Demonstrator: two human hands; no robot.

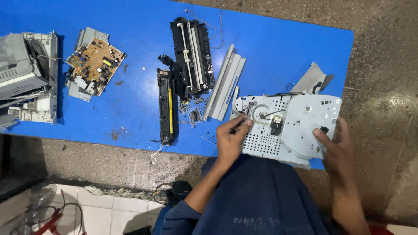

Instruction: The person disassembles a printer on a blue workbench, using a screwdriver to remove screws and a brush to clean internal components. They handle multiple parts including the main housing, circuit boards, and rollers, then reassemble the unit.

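Note:
A grey perforated metal printer chassis plate (300, 117) lies at the near right corner of the blue table top (130, 48). My left hand (230, 137) pinches a small part at the plate's left edge, near a round white gear area. My right hand (333, 146) grips the plate's right edge, thumb on its face beside a small black knob. A black clip sits in the middle of the plate.
Left of the plate lie grey metal rails (224, 85), a black roller assembly (193, 56), a long black unit with a yellow strip (166, 109) and loose small parts. A brown circuit board (93, 63) and a grey printer casing (24, 76) sit far left. Concrete ledge and cables lie below.

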